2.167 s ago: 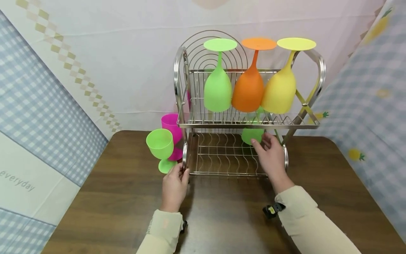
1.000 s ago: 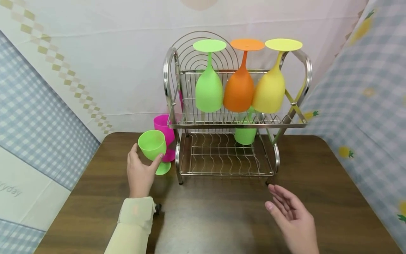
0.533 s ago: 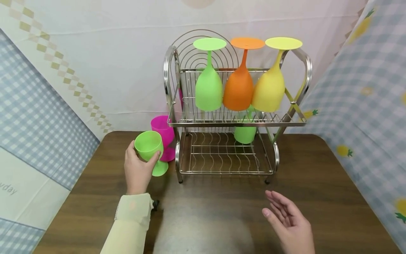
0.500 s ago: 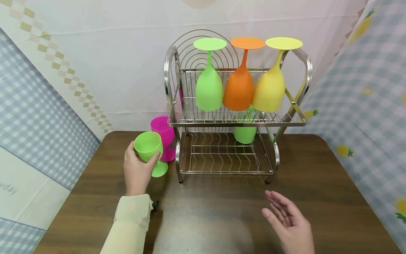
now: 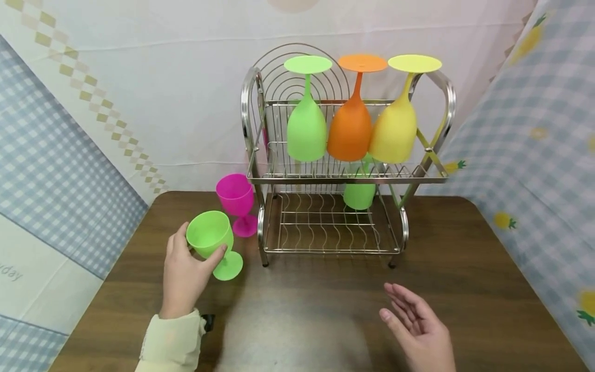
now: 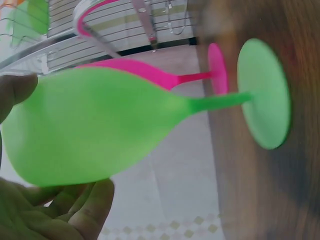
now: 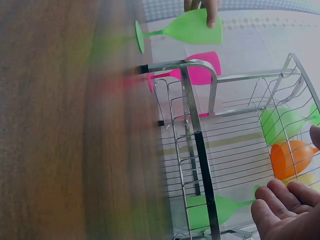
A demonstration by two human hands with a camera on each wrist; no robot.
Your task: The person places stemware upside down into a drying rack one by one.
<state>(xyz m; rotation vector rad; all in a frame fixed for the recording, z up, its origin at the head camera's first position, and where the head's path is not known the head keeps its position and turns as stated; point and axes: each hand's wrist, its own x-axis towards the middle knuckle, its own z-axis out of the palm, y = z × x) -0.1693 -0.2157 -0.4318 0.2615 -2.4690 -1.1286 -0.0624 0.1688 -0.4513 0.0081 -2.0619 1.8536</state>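
My left hand (image 5: 183, 274) grips a green plastic goblet (image 5: 218, 235) by its bowl, thumb on one side and fingers on the other. The goblet's mouth faces up; its foot is low over the table, and I cannot tell if it touches. Close behind it a pink goblet (image 5: 235, 195) stands upright, left of the rack. My right hand (image 5: 420, 328) is held over the table in front of the rack, fingers extended and holding nothing. In the right wrist view the fingers (image 7: 277, 205) show against the rack.
A two-tier metal dish rack (image 5: 325, 253) stands at the table's back. Upside-down green (image 5: 307, 132), orange (image 5: 349, 134) and yellow goblets (image 5: 395, 134) fill its top front. Another green goblet (image 5: 359, 196) is upside down on the lower tier. Patterned cloth (image 5: 525, 206) hangs around.
My right hand has left the green goblet on the lower tier and drawn back. My left hand has let go of the rack, gripped the other green goblet and brought it nearer, away from the pink one.
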